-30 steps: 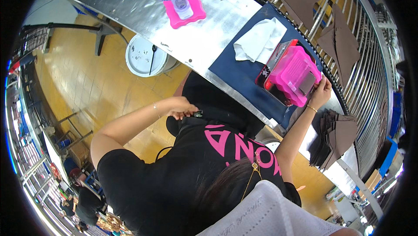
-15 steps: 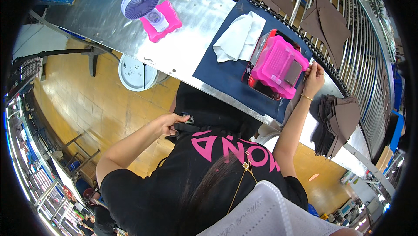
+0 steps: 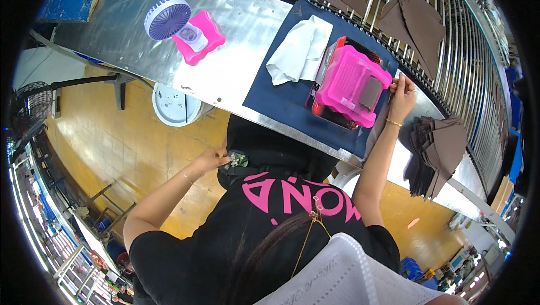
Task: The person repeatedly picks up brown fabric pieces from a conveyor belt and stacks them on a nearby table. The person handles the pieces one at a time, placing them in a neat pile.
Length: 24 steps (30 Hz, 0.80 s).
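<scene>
Pink tray tops a red-and-black box on the tabletop, seemingly for easy reach, with the half-curled right hand beside it, hold unclear, while the left hand pinches a green item at the lap.

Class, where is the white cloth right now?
In the head view, the white cloth lies in the upper half, slightly right of centre, on the blue mat, left of the pink tray.

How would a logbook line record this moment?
left hand: at green item | right hand: beside pink tray | brown block: on tray | white cloth: on blue mat
</scene>
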Motion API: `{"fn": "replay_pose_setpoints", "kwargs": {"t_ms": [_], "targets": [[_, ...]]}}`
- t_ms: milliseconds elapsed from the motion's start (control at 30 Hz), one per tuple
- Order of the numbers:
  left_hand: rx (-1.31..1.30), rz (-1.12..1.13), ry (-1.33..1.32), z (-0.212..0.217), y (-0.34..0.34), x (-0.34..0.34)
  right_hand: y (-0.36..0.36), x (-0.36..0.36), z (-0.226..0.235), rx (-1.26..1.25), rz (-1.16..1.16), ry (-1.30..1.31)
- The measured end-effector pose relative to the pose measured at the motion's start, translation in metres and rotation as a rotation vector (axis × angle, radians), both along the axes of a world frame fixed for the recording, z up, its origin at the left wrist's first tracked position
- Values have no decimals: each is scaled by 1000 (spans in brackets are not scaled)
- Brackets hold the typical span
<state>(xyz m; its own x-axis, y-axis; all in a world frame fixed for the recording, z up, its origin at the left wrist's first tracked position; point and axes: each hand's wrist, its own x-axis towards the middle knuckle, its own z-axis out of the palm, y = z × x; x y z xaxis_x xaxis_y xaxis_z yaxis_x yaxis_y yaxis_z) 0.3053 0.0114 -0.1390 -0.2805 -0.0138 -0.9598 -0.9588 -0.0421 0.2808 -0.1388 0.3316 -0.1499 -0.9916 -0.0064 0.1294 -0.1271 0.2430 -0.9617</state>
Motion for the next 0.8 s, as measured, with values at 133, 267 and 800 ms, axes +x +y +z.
{"fn": "replay_pose_setpoints", "kwargs": {"t_ms": [133, 267, 800], "targets": [[-284, -284, 248, -17, 35, -16, 4, -3, -3, -18, 8, -13], [-270, -417, 141, -23, 43, -28, 0, 1, 0, -28, 4, -25], [-256, -540, 111, 70, 21, -43, -7, -23, 36, -49, 167, -189]]}}
